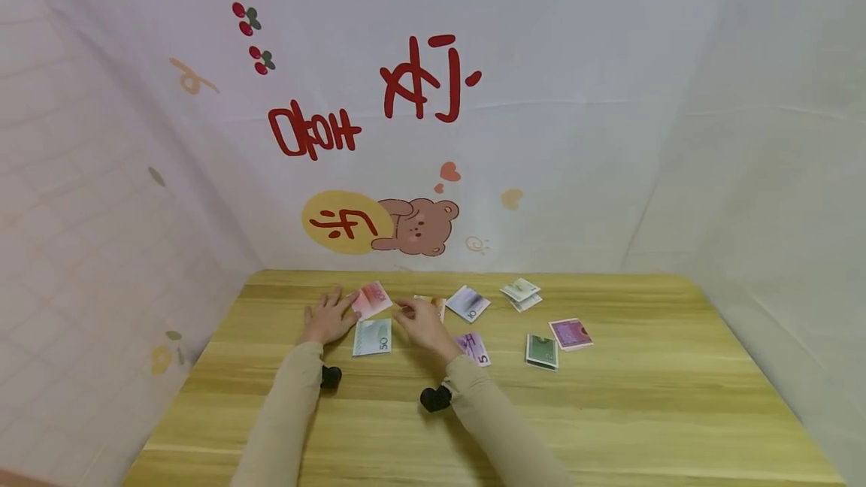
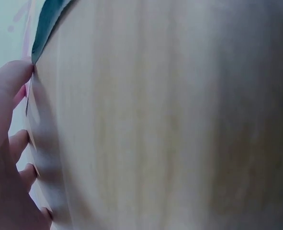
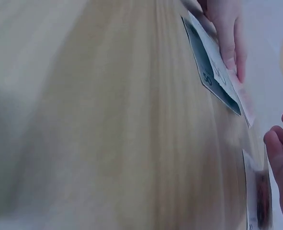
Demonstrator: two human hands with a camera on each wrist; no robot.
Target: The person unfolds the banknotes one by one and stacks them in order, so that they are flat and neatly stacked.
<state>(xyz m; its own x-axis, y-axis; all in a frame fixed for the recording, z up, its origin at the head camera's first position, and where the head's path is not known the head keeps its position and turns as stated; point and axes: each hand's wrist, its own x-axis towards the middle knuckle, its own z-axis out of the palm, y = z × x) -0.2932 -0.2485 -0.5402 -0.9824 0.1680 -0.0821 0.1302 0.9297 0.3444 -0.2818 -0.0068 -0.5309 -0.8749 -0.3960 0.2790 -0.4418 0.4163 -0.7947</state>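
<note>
My left hand [image 1: 328, 319] rests at the left, fingers spread, fingertips touching the left edge of a red banknote [image 1: 372, 299]. Just below lies a folded pale green 50 banknote [image 1: 372, 338]; its greenish edge [image 2: 46, 26] rises near my thumb in the left wrist view. My right hand [image 1: 425, 328] is over the table right of the red banknote, partly covering an orange banknote [image 1: 438, 307]. In the right wrist view its fingers [image 3: 277, 153] are slightly bent, with nothing visible between them. A purple 5 banknote [image 1: 475, 349] lies beside the right wrist.
Right of my right hand lie a bluish 10 banknote [image 1: 468, 303], a folded pale banknote [image 1: 521, 293], a dark green folded banknote [image 1: 542, 351] and a magenta banknote [image 1: 571, 334]. Printed white cloth [image 1: 561, 134] stands behind the wooden table [image 1: 649, 397].
</note>
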